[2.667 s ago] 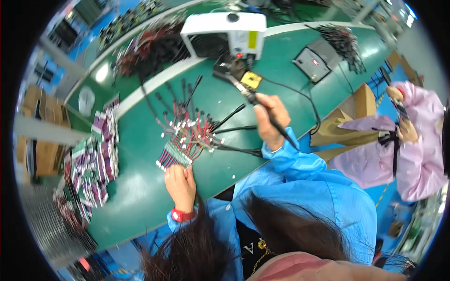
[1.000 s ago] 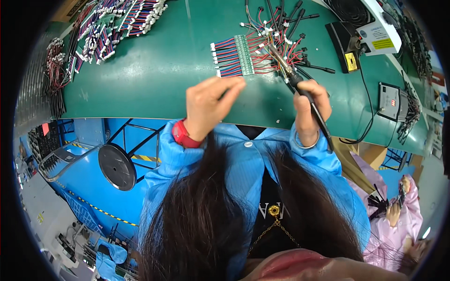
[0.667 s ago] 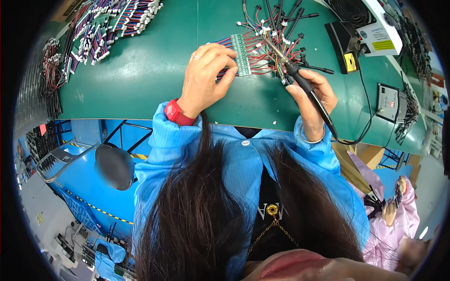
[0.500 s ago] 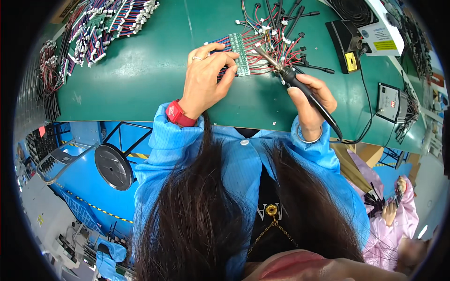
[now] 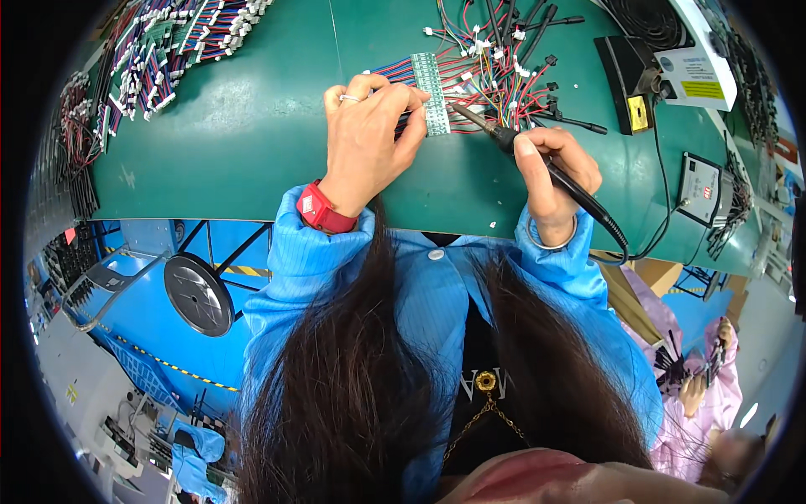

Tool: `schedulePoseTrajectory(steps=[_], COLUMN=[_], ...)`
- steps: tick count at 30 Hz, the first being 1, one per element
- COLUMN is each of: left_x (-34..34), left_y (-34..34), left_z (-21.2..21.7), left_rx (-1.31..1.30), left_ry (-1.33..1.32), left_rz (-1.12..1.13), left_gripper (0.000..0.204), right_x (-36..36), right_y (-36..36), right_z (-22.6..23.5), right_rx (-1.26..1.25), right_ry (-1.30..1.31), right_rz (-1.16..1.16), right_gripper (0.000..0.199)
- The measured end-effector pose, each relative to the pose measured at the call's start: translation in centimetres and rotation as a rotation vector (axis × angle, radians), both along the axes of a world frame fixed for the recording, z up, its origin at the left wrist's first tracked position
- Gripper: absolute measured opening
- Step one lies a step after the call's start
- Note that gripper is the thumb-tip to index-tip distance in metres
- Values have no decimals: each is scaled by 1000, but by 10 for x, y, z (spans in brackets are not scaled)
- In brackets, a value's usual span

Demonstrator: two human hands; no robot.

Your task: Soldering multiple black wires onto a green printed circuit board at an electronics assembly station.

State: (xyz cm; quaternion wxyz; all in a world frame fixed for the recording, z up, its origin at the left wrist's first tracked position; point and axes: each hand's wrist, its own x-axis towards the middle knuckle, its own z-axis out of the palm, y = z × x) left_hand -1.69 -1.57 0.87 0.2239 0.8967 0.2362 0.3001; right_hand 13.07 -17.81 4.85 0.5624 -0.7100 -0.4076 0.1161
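Note:
A slim green circuit board strip [image 5: 430, 84] lies on the bench with blue, red and black wires [image 5: 391, 72] on its left side. Red and black wires with white and black connectors [image 5: 522, 84] fan out from its right side. My left hand [image 5: 368, 139] bends over the left wires, thumb and forefinger pinched at the board's edge; what they grip is hidden. In my right hand [image 5: 547, 197] is a soldering iron [image 5: 504, 137], held like a pen, fingers closed around its black handle. Its metal tip points left, close to the board's right edge.
Bundles of wired boards [image 5: 159, 63] pile up at the far left. A black soldering station part with a yellow label [image 5: 638, 113], a white box [image 5: 701, 76] and a grey control unit [image 5: 699, 186] stand right. The iron's cable [image 5: 663, 181] loops there. A co-worker in pink sits lower right.
The soldering iron has moved slightly left and down, its tip now nearer the board's right edge and lower. My left hand stays pinched at the board. The view has shifted slightly.

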Motion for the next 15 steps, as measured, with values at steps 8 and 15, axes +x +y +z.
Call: schedulePoseTrajectory(steps=[8,15], left_x=[3,3], left_y=[1,2], left_z=[-4,-6], left_rx=[56,60], left_ry=[-71,-78], left_rz=[14,2], left_gripper=[11,12], right_x=[-1,0], right_y=[6,6], right_z=[-2,-2], right_rx=[-1,-5], right_ry=[-34,-29], right_rz=[22,53], right_gripper=[5,7])
